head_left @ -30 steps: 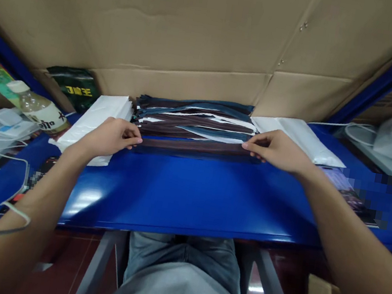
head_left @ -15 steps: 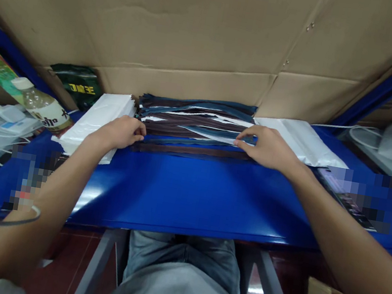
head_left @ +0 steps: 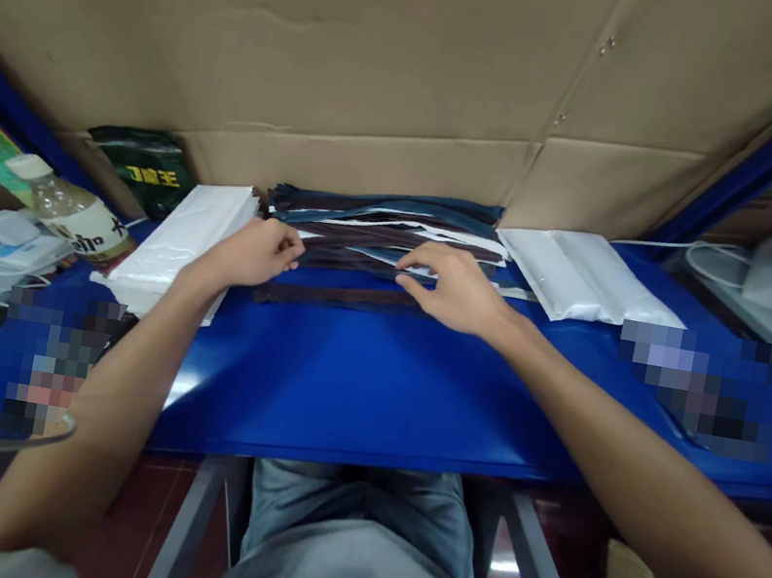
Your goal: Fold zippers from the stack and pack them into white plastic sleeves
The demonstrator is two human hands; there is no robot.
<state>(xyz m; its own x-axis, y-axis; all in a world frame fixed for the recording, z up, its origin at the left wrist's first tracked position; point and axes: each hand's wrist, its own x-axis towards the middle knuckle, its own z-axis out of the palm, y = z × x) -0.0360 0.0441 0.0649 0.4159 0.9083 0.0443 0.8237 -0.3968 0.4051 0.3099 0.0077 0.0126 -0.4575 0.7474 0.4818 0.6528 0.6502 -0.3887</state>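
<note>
My left hand (head_left: 255,252) pinches the left end of the strip pile (head_left: 381,229) at the far side of the blue table (head_left: 371,375). My right hand (head_left: 449,290) rests mid-pile, fingers loosely curled on a brown strip (head_left: 332,296).

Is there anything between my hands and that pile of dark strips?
Nothing visible. The left hand already rests on the left end of the pile of dark strips, and the right hand lies on its middle.
</note>
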